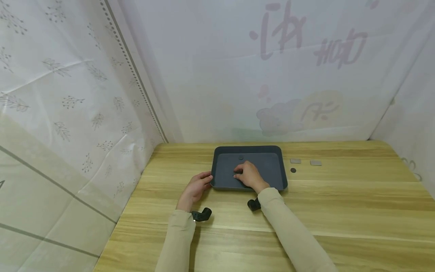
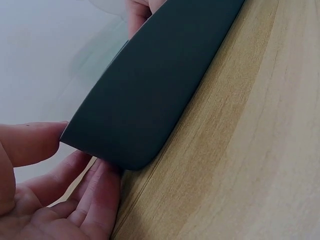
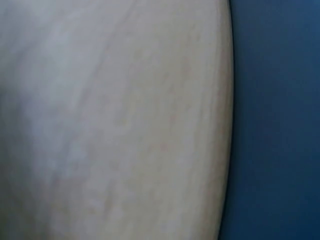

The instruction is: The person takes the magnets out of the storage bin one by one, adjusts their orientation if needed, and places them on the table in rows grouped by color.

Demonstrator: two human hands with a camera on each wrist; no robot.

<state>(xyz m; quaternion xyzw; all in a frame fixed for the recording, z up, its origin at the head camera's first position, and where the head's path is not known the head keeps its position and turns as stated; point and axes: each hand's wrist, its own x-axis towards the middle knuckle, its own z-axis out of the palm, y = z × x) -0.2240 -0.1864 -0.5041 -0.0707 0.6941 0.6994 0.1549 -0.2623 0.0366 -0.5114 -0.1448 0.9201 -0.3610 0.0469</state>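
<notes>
A dark grey rectangular tray (image 1: 249, 149) lies on the wooden table. My left hand (image 1: 195, 187) grips its near left corner; in the left wrist view the thumb (image 2: 32, 142) touches the rim and the other fingers bend against the tray's wall (image 2: 145, 90) lower down. Inside the tray, my right hand (image 1: 250, 175) pinches what looks like a small dark disc (image 1: 239, 172), mostly covered by thumb and fingers. Another dark disc (image 1: 241, 158) lies near the tray's back wall. The right wrist view shows only the dark tray surface (image 3: 275, 120) beside a blurred pale surface; no fingers appear there.
Right of the tray, on the table (image 1: 340, 211), lie a dark round disc (image 1: 293, 170) and two small grey rectangular plates, one nearer (image 1: 295, 161) and one further right (image 1: 315, 163). Patterned curtains (image 1: 210, 75) hang behind the table and at both sides.
</notes>
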